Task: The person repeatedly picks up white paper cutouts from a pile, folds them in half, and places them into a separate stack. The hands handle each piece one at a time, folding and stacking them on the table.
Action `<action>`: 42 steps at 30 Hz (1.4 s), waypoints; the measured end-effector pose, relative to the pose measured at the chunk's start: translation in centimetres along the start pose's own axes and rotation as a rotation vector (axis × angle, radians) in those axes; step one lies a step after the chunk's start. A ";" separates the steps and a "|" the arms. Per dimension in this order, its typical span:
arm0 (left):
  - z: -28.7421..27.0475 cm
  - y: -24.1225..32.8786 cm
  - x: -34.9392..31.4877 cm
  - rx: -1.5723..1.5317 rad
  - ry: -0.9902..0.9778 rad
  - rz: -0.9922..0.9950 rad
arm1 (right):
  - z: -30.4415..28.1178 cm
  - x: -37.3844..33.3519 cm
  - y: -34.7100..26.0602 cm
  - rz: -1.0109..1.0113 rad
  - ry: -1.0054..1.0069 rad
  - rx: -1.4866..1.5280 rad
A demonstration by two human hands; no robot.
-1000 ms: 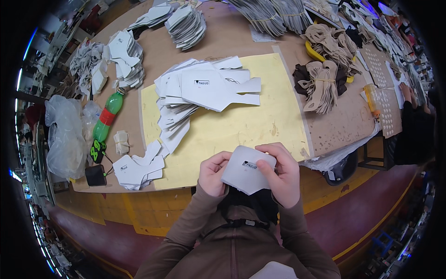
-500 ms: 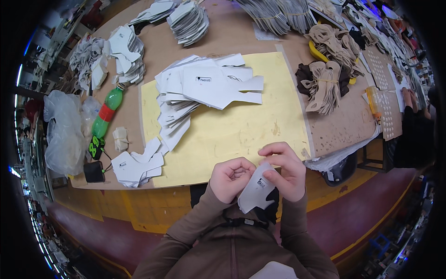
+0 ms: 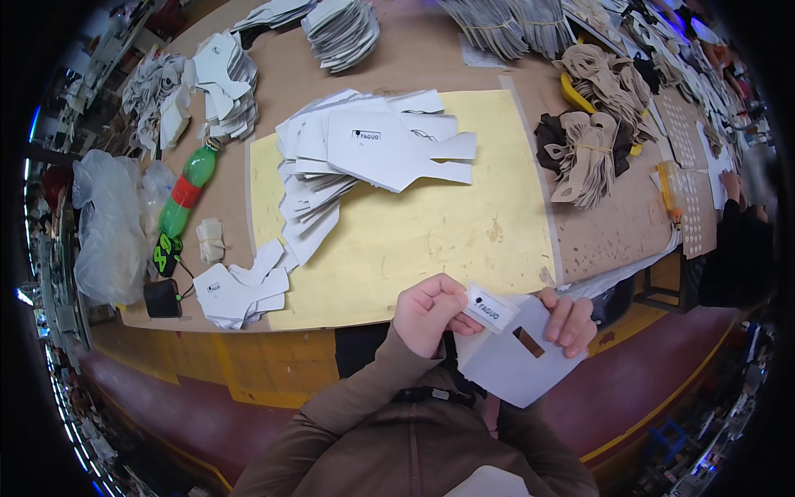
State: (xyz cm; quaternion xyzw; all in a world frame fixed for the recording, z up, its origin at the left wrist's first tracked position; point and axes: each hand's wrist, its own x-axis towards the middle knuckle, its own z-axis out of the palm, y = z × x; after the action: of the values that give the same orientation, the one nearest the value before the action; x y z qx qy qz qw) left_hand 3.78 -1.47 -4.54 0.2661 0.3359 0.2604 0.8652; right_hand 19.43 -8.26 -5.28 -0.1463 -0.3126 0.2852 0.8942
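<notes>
Near the table's front edge, my left hand (image 3: 431,315) is closed, pinching a small white printed label (image 3: 490,310) between thumb and fingers. My right hand (image 3: 570,323) grips the right edge of a white cut piece (image 3: 507,374), its fingers on top and the thumb hidden. A rectangular slot in that piece shows right of the label. The label overlaps the piece's upper left part; whether they are joined there I cannot tell. Beyond my hands, a fanned pile of white cut pieces (image 3: 373,153) lies on a yellow sheet (image 3: 422,240).
At left are a smaller stack of white pieces (image 3: 240,296), a green bottle (image 3: 174,215), a clear plastic bag (image 3: 108,232) and a black box (image 3: 162,298). Beige bundles (image 3: 590,157) lie at right. More stacks (image 3: 339,33) stand behind. A person in dark clothes (image 3: 737,257) is at far right.
My hands have moved apart and the right one has shifted rightward. The white piece, folded small before, is now spread, showing its slot, with the label in my left fingers.
</notes>
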 end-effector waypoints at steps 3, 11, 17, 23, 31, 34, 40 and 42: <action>1.7 -0.5 0.0 -0.015 0.007 -0.071 | -0.4 0.7 -0.3 -0.038 0.048 0.169; -1.2 1.6 1.2 -0.020 0.367 0.239 | -2.2 5.8 -5.9 -0.215 0.084 0.486; -4.5 1.4 1.5 0.188 0.204 0.063 | -4.7 6.1 -8.1 -0.082 -0.037 0.198; -4.7 1.9 -0.3 1.034 0.389 0.276 | -6.1 5.4 -8.1 0.077 -0.138 0.037; -4.8 2.7 0.3 1.732 -0.023 0.748 | -1.2 3.8 -4.9 0.384 0.066 -0.849; -3.8 3.6 -1.2 1.201 0.000 0.694 | 2.5 4.1 -2.6 0.603 -0.034 -1.212; -2.2 4.0 -1.4 0.378 0.061 0.186 | 4.9 5.8 2.4 0.792 -0.526 -1.200; -2.8 4.5 -1.1 0.297 0.098 0.135 | 3.6 6.8 1.9 1.158 -0.324 -0.910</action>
State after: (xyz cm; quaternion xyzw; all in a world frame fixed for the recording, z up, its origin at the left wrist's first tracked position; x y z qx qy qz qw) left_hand -0.17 1.89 -3.02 0.4000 0.3939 0.2782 0.7794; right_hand 20.69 -2.35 -0.20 -0.5984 -0.4004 0.5702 0.3956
